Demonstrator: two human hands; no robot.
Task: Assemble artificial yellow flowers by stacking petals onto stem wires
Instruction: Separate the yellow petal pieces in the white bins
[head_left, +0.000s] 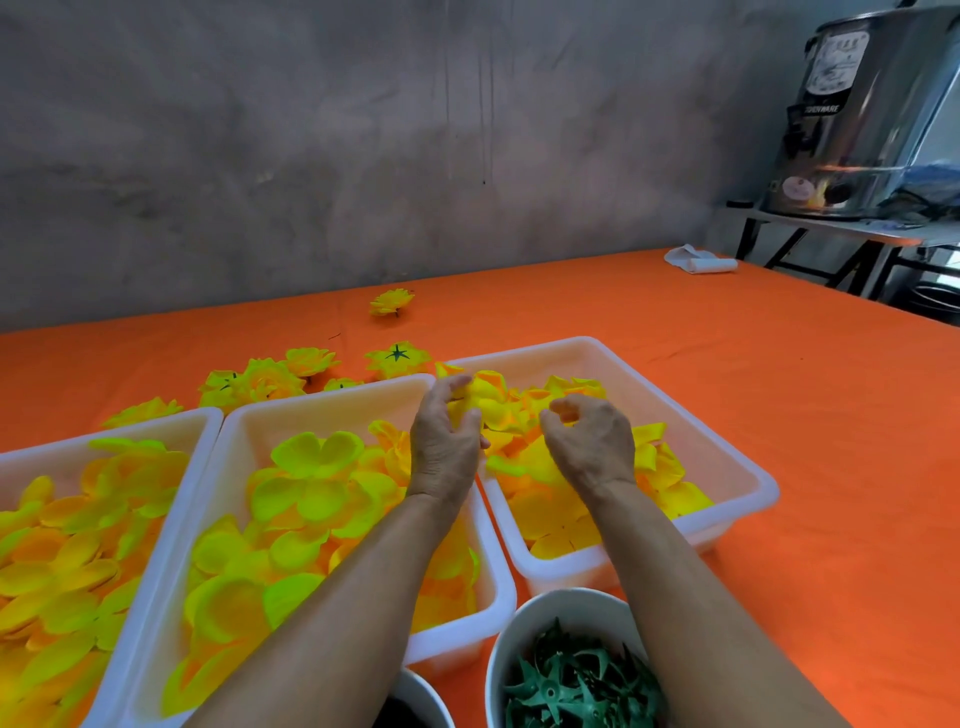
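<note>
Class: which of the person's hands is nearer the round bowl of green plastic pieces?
Right. The right hand is above the bowl, over the right tray; the left hand is farther left.

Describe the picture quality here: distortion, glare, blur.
Head view: wide-angle bending tilts the steel urn and curves the table edge; glare streaks the urn's side; the petals look oversaturated, nearly fluorescent; both the left hand and the right hand are slightly soft.

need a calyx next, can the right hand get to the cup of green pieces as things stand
Probably yes: the cup of green pieces stands open-topped right beside the right forearm, uncovered. The right hand would just have to draw back from the right tray.
</note>
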